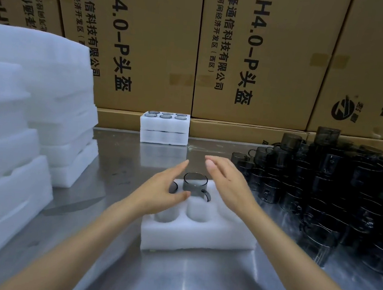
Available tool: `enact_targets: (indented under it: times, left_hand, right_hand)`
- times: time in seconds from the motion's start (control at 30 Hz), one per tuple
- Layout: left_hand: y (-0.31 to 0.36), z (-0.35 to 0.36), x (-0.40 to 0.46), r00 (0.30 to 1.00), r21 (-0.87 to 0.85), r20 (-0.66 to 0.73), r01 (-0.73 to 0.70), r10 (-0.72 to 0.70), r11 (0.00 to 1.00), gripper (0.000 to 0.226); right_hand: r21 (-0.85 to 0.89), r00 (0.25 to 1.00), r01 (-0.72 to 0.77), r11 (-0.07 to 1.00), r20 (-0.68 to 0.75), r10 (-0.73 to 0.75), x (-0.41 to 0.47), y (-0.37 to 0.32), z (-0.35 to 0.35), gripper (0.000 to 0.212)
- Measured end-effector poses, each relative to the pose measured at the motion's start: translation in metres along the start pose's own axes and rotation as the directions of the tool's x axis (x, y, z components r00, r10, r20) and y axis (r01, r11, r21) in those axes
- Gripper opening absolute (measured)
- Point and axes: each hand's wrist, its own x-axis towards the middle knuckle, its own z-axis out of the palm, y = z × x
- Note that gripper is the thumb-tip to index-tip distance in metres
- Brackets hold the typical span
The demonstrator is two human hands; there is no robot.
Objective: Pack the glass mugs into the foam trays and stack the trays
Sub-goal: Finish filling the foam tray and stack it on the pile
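1. Mug (195, 184): smoked glass, upright in a back pocket of the tray (199, 237), still standing proud of the foam; handle toward the viewer's right. A second mug (173, 187) sits left of it, mostly hidden.
2. Left hand (164, 193): grip wide, fingers straight, holding nothing, just beside the mug.
3. Right hand (225, 181): grip wide, empty, raised over the tray's right side.
4. Step, as judged: seating. Press the rim straight down and turn the handle to fit its slot; avoid tilting.
5. Front pockets empty.
6. Loose mugs (328, 196): heaped at right on the worktop (115, 179).
7. Filled trays (164, 127): two stacked, far back.
8. Spare foam (21, 125): piled left.
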Motion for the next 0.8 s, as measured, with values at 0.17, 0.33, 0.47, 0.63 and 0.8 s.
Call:
enact_targets:
  times: [0.17, 0.33, 0.47, 0.63, 0.8]
  left_hand:
    - [0.0, 0.0, -0.008, 0.981, 0.208, 0.166, -0.137, 0.103, 0.969, 0.066]
    - [0.0, 0.004, -0.004, 0.958, 0.24, 0.285, -0.108, 0.036, 0.965, 0.056]
    - [-0.001, 0.004, -0.005, 0.953, 0.279, 0.3, -0.122, 0.034, 0.952, 0.055]
    - [0.0, 0.009, -0.009, 0.971, 0.32, 0.241, -0.075, -0.004, 0.945, 0.059]
    - [-0.001, 0.004, -0.013, 0.992, 0.078, 0.069, 0.097, -0.102, 0.992, 0.052]
  right_hand:
    - [-0.261, 0.92, 0.124, 0.957, 0.393, -0.012, -0.015, 0.018, -0.008, 0.044]
    - [-0.47, 0.886, 0.187, 0.862, 0.46, 0.059, -0.014, 0.01, -0.004, 0.047]
    - [-0.5, 0.869, 0.193, 0.844, 0.486, 0.09, -0.016, 0.008, -0.004, 0.048]
    - [-0.501, 0.954, 0.181, 0.846, 0.297, -0.028, -0.025, 0.003, -0.003, 0.043]
    - [-0.449, 0.937, -0.041, 0.893, -0.327, -0.121, -0.055, 0.005, -0.026, 0.032]
